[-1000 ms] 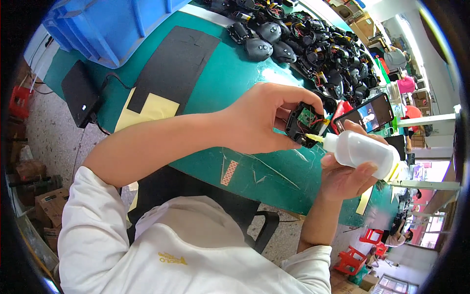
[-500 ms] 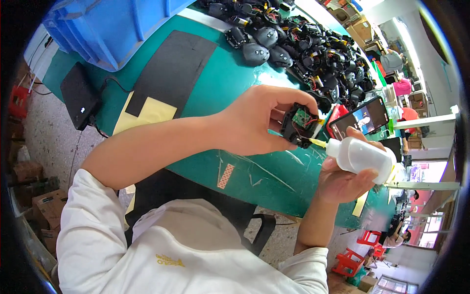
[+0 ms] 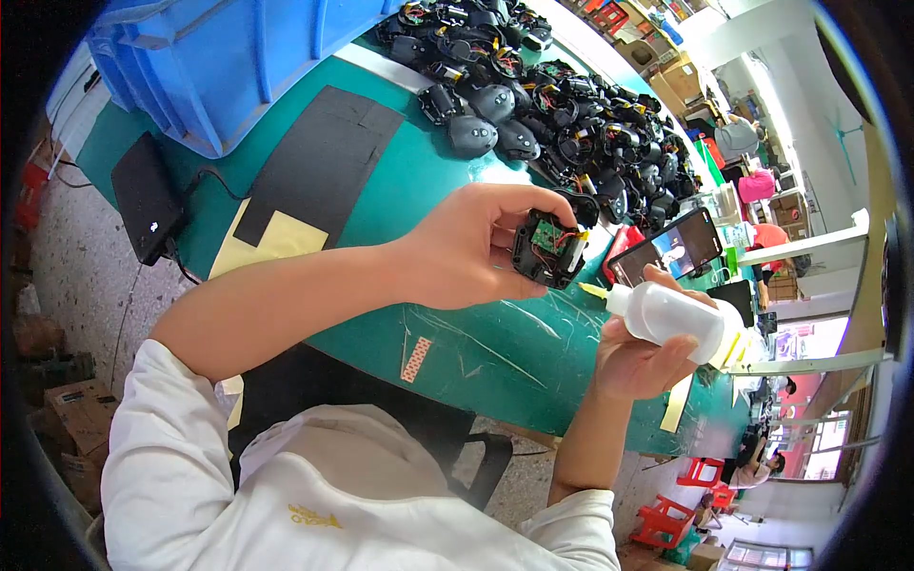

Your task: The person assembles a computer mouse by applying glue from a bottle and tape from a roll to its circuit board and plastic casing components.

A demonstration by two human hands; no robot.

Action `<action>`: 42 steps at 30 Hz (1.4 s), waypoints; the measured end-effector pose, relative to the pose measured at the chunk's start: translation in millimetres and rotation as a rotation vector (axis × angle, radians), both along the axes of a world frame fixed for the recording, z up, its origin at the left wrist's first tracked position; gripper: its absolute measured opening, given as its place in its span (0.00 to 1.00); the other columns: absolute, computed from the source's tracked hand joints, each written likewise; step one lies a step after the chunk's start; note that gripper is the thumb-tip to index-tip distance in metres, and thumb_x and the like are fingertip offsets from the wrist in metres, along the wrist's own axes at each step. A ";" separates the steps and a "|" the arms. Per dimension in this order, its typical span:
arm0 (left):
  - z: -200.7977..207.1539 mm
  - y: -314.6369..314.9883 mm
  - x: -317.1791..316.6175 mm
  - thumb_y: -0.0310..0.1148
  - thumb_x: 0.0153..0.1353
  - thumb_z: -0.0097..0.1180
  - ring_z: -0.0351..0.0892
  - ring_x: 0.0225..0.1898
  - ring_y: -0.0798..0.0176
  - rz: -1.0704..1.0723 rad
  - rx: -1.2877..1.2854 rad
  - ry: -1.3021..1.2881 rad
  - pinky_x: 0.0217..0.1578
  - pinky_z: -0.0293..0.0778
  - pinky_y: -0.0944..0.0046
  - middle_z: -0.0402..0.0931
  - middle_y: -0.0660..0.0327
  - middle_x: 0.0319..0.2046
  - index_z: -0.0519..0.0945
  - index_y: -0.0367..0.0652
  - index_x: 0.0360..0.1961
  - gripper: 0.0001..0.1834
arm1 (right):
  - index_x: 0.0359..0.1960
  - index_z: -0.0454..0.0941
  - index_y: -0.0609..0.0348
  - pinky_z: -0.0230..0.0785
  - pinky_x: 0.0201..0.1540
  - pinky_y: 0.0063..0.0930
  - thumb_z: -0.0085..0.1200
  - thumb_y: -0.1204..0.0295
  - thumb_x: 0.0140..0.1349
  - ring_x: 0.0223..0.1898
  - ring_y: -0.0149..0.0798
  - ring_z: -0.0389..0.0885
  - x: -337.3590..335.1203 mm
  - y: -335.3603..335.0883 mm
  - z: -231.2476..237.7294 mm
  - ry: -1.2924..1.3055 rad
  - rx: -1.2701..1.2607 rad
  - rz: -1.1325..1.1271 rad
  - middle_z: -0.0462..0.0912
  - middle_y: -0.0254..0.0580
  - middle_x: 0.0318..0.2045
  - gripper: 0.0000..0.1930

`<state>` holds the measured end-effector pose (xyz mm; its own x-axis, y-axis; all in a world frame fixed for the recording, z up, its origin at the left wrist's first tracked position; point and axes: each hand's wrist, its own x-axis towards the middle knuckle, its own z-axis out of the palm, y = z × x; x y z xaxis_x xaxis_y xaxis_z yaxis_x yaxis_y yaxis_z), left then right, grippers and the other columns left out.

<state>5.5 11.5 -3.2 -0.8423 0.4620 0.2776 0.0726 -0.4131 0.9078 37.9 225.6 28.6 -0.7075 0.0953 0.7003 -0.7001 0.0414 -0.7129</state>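
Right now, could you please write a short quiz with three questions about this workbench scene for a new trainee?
1. True or false: the left hand holds the small black housing with its green circuit board facing up.
2. What does the right hand hold? A) a screwdriver B) a white squeeze bottle with a yellow nozzle C) a blue bin
3. Fill in: the nozzle tip points toward the ______ and does not touch it.

Key
1. True; the fingers grip it above the green table.
2. B.
3. Housing; a small gap shows between them.
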 end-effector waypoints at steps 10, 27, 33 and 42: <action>-1.1 -1.2 -0.9 0.14 0.45 0.67 0.77 0.50 0.68 -0.007 0.017 0.019 0.54 0.75 0.64 0.76 0.61 0.48 0.73 0.40 0.56 0.33 | 0.51 0.54 0.63 0.75 0.14 0.21 0.47 0.53 0.67 0.17 0.43 0.82 -2.6 -1.7 -1.3 0.030 0.004 -0.004 0.76 0.75 0.44 0.27; -2.9 2.4 -3.2 0.13 0.45 0.68 0.76 0.50 0.69 -0.029 0.043 0.045 0.53 0.74 0.65 0.75 0.60 0.48 0.72 0.37 0.56 0.34 | 0.54 0.55 0.63 0.74 0.16 0.21 0.49 0.50 0.66 0.16 0.40 0.80 -4.7 -1.5 -0.5 0.049 -0.043 -0.035 0.76 0.74 0.45 0.30; -1.4 -0.7 -0.7 0.12 0.45 0.67 0.76 0.50 0.69 -0.014 0.031 0.023 0.53 0.74 0.65 0.75 0.60 0.48 0.72 0.37 0.55 0.33 | 0.51 0.58 0.64 0.72 0.14 0.20 0.50 0.48 0.65 0.17 0.39 0.80 -4.1 -11.6 1.3 0.051 -0.021 -0.062 0.77 0.70 0.44 0.30; 0.0 -3.6 -8.7 0.12 0.45 0.66 0.77 0.49 0.70 0.110 -0.052 0.045 0.52 0.75 0.66 0.76 0.61 0.46 0.73 0.39 0.54 0.31 | 0.53 0.63 0.65 0.76 0.30 0.24 0.60 0.70 0.60 0.35 0.44 0.84 -30.4 -0.4 -3.1 0.154 0.391 -0.280 0.79 0.62 0.48 0.24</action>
